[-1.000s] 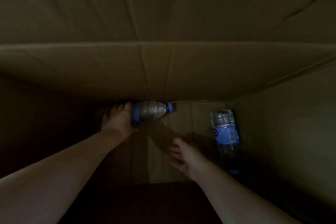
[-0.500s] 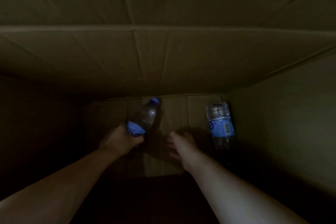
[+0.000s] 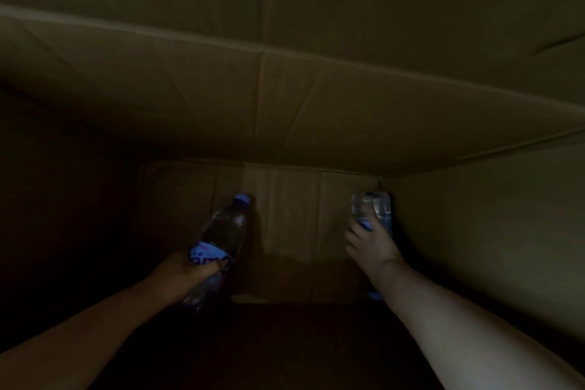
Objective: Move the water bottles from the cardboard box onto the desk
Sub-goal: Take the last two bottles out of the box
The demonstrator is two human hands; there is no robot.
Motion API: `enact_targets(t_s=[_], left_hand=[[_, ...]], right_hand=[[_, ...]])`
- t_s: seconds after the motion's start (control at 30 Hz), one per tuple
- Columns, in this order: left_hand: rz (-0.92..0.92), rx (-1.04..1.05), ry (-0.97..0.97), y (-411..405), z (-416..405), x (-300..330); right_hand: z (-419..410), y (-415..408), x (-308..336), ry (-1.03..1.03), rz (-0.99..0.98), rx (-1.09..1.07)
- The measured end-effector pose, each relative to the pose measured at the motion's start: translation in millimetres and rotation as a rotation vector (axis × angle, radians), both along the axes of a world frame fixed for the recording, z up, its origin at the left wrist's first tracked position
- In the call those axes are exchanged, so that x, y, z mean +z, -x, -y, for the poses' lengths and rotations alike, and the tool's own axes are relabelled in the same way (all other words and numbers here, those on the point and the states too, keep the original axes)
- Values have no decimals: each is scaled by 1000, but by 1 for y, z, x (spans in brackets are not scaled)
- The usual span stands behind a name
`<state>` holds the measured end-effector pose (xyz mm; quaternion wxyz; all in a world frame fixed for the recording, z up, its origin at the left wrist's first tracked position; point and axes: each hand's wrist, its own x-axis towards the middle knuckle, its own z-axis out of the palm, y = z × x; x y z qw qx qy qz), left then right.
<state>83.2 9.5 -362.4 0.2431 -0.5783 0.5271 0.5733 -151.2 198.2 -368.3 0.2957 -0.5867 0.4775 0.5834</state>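
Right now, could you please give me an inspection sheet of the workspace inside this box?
Surface: floor of the cardboard box, dimly lit; desk not in view.
Job's things: left bottle lifted and tilted, blue cap away from the person; right bottle lies along the right wall, base towards the far wall.
Clutter: nothing seen.
Grips: left hand holds the left bottle at its label; right hand has its fingers on the right bottle, grip not clear.
Cables: nothing seen.
Surroundings: box walls and flap; very dark.

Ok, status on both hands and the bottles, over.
Left hand grips left bottle, lifted, cap away. Right hand wraps right bottle by the cardboard box wall. Nothing blocking.
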Motion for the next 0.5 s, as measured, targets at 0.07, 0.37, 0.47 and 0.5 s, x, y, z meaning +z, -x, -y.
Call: enact_targets(t_s=[0.07,0.37,0.47,0.5], left_hand=[[-10,-18,13,-3,5,-1],[72,194,-28,-22,8,12],[95,242,-38,-23,8,18],[93,257,-38,-23,8,18]], right_hand=[[0,0,-4,-6,-12,82],[52,-30,12,500,56,-809],[78,-46,7,662,-65,-1552],[82,-49,4,701,-83,-1683]])
